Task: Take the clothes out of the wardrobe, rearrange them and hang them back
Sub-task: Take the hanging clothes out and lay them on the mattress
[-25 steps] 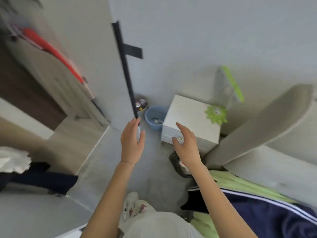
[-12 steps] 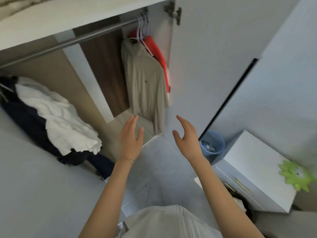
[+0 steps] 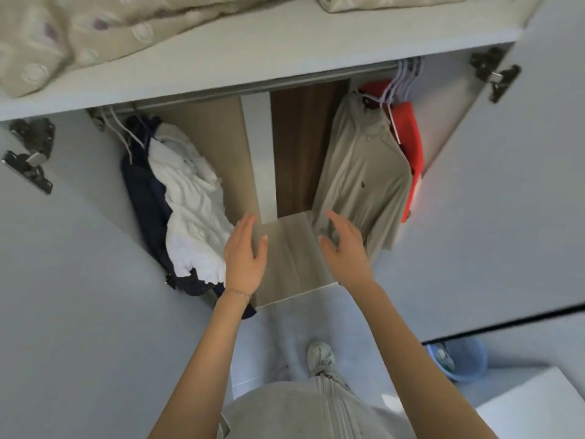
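Note:
The open wardrobe [image 3: 221,147] fills the view, with a metal rail [image 3: 253,88] under its shelf. At the rail's left end hang a dark navy garment [image 3: 142,198] and a white garment [image 3: 196,210]. At the right end hang a beige shirt [image 3: 361,172] and a red garment [image 3: 411,147] behind it, beside several white hangers [image 3: 402,80]. My left hand [image 3: 245,251] and my right hand [image 3: 343,245] are raised in front of the wardrobe floor, both empty with fingers relaxed. The right hand is just short of the beige shirt's hem.
Beige bedding [image 3: 95,30] lies on the shelf above the rail. Both wardrobe doors [image 3: 63,280] stand open to the sides. A blue basket [image 3: 459,359] and a white cabinet [image 3: 538,413] stand on the floor at lower right. My foot [image 3: 321,356] is near the wardrobe.
The view has swung from the bedside corner to face the wardrobe squarely. Both hands stayed raised and empty and are now closer to the hanging clothes.

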Available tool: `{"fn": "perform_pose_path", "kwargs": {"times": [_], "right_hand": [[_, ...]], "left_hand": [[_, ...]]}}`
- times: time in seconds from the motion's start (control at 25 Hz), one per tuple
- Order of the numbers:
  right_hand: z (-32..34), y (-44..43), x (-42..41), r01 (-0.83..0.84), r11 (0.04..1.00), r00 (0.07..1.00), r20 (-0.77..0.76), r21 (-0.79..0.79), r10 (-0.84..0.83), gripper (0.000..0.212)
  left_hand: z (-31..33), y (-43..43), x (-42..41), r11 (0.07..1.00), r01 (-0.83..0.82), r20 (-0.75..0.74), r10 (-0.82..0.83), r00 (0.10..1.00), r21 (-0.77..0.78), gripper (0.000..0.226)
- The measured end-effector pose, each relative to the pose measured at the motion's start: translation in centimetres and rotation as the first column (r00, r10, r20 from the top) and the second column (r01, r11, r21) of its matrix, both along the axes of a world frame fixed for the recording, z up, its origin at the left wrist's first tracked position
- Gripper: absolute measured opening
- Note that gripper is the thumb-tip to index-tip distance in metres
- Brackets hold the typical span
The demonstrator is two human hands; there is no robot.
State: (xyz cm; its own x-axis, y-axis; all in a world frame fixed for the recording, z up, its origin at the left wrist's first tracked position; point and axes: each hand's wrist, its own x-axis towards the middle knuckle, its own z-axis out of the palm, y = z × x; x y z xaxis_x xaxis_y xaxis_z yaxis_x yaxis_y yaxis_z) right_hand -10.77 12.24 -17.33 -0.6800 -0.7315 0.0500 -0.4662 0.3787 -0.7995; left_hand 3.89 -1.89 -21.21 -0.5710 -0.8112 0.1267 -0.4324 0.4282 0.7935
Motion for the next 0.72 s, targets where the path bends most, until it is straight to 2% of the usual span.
{"fn": "perform_pose_path", "kwargs": {"times": [0.16, 0.36, 0.6, 0.72], "right_hand": [[0.4, -3.8, -5.1, -0.081, 0.997, 0.997, 0.005, -0.001, 0.081, 0.053], [0.5, -6.1, -11.1, -0.106, 0.994, 0.994, -0.040, 0.011, 0.107, 0.052], [-0.1, -7.7, -17.7, -0.028, 0.999, 0.984, -0.175, 0.031, 0.033, 0.053], [-0.6, -8.8, -21.8, 0.059, 0.988, 0.965, -0.260, 0.144, -0.019, 0.059]], "left_hand": [[0.6, -2.2, -3.8, 0.994, -0.108, -0.025, 0.108, 0.994, 0.026, 0.049], [1.1, -3.6, -9.2, 0.987, -0.160, -0.005, 0.160, 0.987, -0.024, 0.049], [1.2, -4.5, -12.3, 0.977, -0.212, 0.004, 0.212, 0.977, -0.035, 0.049], [1.1, -5.0, -13.4, 0.976, -0.218, 0.017, 0.218, 0.976, -0.021, 0.049]]}}
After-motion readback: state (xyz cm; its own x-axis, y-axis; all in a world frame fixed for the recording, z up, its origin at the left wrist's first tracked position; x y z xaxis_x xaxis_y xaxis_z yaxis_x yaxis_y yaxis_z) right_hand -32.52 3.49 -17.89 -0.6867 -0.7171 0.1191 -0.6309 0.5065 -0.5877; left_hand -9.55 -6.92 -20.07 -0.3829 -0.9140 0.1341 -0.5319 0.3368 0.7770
